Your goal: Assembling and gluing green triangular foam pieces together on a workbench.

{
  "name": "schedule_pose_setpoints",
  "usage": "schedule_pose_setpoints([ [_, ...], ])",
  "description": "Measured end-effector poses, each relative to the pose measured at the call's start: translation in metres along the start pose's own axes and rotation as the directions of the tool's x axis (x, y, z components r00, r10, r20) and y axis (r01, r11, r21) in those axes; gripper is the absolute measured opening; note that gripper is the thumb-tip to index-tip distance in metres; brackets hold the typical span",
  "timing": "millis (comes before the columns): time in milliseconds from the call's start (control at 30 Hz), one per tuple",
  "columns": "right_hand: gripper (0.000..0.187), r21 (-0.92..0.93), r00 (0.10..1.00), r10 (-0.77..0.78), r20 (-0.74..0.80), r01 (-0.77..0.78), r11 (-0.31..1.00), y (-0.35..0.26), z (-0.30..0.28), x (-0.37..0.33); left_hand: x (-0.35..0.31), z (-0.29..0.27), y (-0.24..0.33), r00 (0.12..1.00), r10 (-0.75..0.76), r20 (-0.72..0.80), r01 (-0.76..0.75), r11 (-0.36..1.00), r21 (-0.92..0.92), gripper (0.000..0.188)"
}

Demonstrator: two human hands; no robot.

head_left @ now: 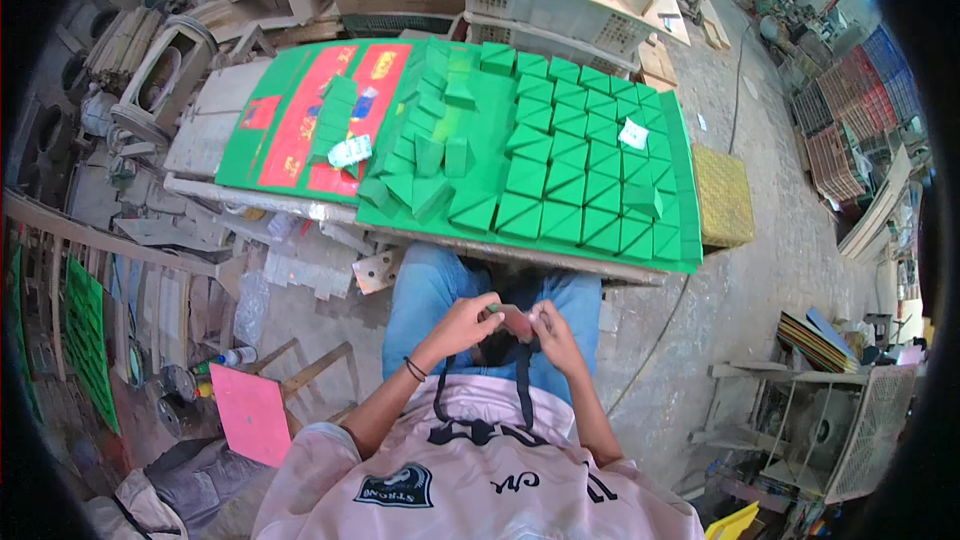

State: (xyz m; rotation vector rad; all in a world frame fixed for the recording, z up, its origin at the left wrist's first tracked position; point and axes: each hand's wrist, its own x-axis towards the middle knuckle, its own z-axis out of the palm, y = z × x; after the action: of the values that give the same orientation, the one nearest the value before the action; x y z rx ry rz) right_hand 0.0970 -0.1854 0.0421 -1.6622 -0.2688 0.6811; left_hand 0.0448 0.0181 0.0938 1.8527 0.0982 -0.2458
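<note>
Over my lap, my left hand (470, 322) and my right hand (552, 334) pinch a small, flat reddish-brown piece (516, 322) between them. It looks like a bit of sandpaper, but I cannot make out its kind for certain. A speck of green shows at my left fingertips. Beyond my knees stands a table covered by a green board (480, 180). On its right half, green triangular blocks (563, 187) are set out in close rows. More green blocks (428, 155) lie in a loose heap at the middle, some tilted or stacked.
White crumpled scraps (350, 151) lie on the table, and a red-and-green printed sheet (310, 120) covers its left part. A yellow woven block (722, 196) adjoins the right end. Crates (550, 15) with wooden pieces stand behind. A pink panel (250, 414) is at my left.
</note>
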Motion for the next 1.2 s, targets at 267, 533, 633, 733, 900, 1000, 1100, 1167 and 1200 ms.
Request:
schedule_pose_setpoints([
  [267,0.023,0.065,0.976,0.201,0.079,-0.206,0.976,0.017,-0.005,0.019,0.009,0.006,-0.025,0.999,0.027,0.033,-0.028,0.998,0.059,0.022],
  [533,0.019,0.397,0.885,0.161,0.437,-0.351,0.848,0.011,-0.027,0.026,0.03,-0.006,0.028,0.93,-0.202,0.309,0.024,0.868,0.496,0.032],
  [633,0.019,0.485,0.859,0.187,0.477,-0.435,0.759,0.011,-0.034,0.031,0.045,-0.041,0.075,0.793,-0.14,0.593,-0.03,0.963,0.268,0.035],
  [733,0.016,0.495,0.853,0.168,0.493,-0.434,0.752,0.015,-0.036,0.035,0.069,-0.092,0.113,0.815,0.103,0.571,-0.046,0.992,-0.114,0.031],
  [900,0.025,0.458,0.838,0.205,0.506,-0.462,0.76,0.02,-0.032,0.039,0.192,-0.163,0.146,0.949,0.312,0.038,-0.31,0.95,-0.046,0.024],
  [1000,0.029,0.432,0.832,0.253,0.495,-0.488,0.759,0.022,-0.031,0.04,0.295,-0.19,0.138,0.939,0.301,-0.169,-0.278,0.949,0.147,0.026],
  [1100,0.029,0.4,0.843,0.292,0.451,-0.483,0.779,0.024,-0.032,0.041,0.354,-0.185,0.098,0.884,0.339,-0.322,-0.046,0.749,0.661,0.036],
  [1167,0.028,0.452,0.872,0.227,0.433,-0.428,0.782,0.024,-0.033,0.041,0.373,-0.176,0.075,0.817,0.417,-0.399,0.181,0.472,0.863,0.044],
  [1200,0.027,0.456,0.88,0.221,0.42,-0.415,0.787,0.024,-0.033,0.041,0.378,-0.17,0.066,0.843,0.349,-0.41,0.232,0.451,0.862,0.051],
])
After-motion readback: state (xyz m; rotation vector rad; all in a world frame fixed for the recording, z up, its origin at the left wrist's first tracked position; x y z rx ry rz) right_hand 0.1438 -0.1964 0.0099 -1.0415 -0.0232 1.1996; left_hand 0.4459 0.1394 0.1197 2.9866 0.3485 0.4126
